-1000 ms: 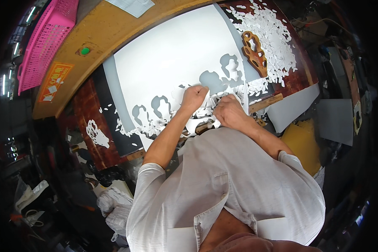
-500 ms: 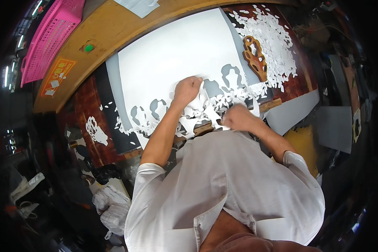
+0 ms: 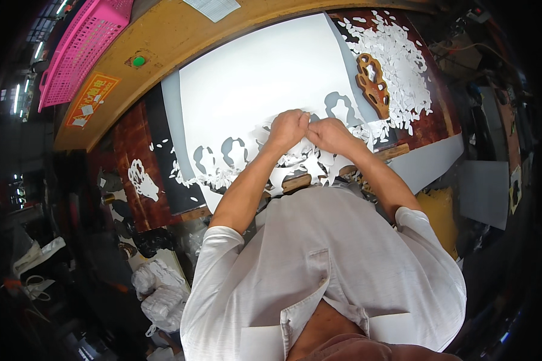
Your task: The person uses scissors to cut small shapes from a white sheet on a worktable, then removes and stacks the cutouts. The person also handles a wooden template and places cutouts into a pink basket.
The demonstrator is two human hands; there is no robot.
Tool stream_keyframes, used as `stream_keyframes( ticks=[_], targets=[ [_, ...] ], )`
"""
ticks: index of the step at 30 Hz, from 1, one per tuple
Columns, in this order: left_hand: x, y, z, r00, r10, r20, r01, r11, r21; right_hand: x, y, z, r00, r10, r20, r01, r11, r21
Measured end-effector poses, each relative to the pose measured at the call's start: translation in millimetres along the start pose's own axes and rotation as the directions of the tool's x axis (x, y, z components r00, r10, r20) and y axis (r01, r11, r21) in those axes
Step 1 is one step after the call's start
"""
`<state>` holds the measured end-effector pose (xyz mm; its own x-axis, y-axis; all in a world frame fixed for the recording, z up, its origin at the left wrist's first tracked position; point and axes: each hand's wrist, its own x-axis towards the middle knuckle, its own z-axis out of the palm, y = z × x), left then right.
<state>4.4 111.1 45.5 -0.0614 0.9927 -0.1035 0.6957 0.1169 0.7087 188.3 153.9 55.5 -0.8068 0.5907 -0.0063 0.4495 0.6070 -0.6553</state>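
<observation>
My left hand (image 3: pixel 290 129) and my right hand (image 3: pixel 332 136) are closed and nearly touching, thumbs together, at the near edge of a large white sheet (image 3: pixel 259 63). Both pinch the sheet's cut-up edge; the exact bit between the fingers is hidden. Torn white strips (image 3: pixel 312 168) hang below them over the table's front edge. Several curved holes (image 3: pixel 233 150) run along the sheet's near side. To the right lies a brown cutting die (image 3: pixel 372 84) with oval openings. A loose white cut-out piece (image 3: pixel 143 180) rests on the table's left part.
Many small white offcuts (image 3: pixel 397 69) are heaped on the right of the reddish-brown table (image 3: pixel 132 135). Behind it runs a yellow beam (image 3: pixel 162 45) with a green button (image 3: pixel 139 61). A pink basket (image 3: pixel 87 51) stands at the far left. White plastic bags (image 3: pixel 162 295) sit below left.
My right hand has moved up and left from the table's front edge to meet my left hand. The torn strips have shifted, and the whole view has moved slightly.
</observation>
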Motion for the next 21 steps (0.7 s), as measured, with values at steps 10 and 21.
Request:
stream_keyframes(
  ticks=[10, 21],
  targets=[
    [32.9, -5.2, 13.2, 0.993, 0.056, -0.100, -0.047, 0.995, 0.092, -29.0, -21.6, 8.0, 0.932, -0.360, -0.050, 0.350, 0.926, -0.140],
    [50.3, -2.2, 4.5, 0.999, 0.006, 0.035, -0.014, 0.975, 0.223, -38.0, 1.5, -3.4, 1.000, -0.022, -0.017, 0.022, 1.000, -0.014]
  ],
)
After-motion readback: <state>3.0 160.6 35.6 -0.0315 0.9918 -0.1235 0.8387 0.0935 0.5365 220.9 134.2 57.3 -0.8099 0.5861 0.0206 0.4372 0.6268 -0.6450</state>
